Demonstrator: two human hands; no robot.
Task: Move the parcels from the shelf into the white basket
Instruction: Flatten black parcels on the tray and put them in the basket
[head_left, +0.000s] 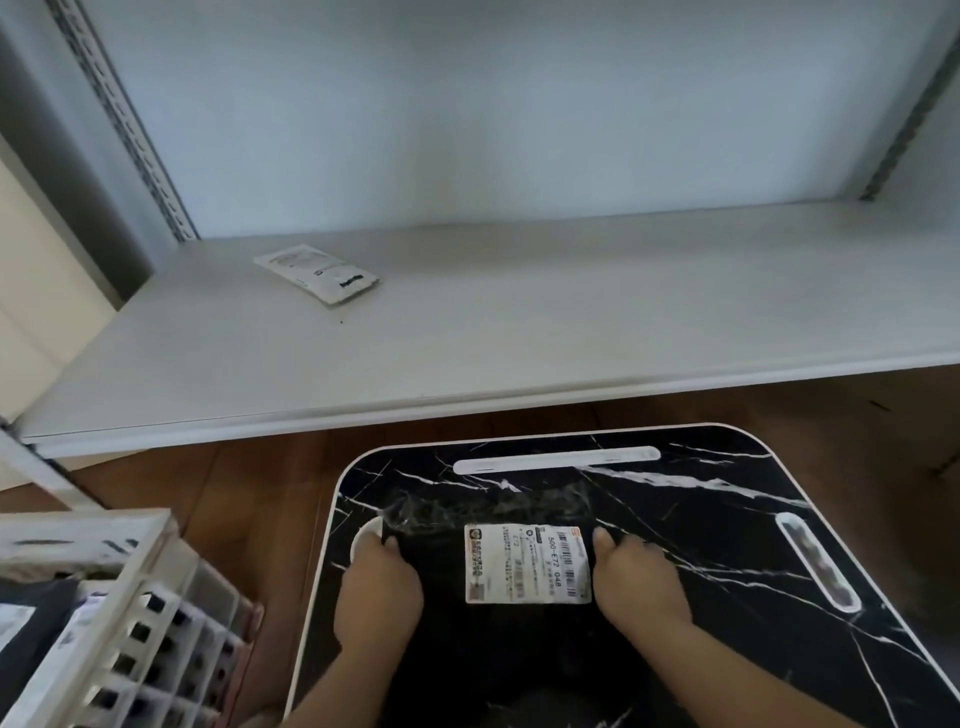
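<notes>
1. We see a black parcel (498, 587) with a white label (527, 564) lying on the black marbled tabletop (727, 519), near us
2. Our left hand (376, 592) grips its left edge, our right hand (636, 584) its right edge
3. A small white parcel (317, 273) lies far left on the shelf (571, 322)
4. The white basket (104, 613) sits near left, holding parcels
</notes>
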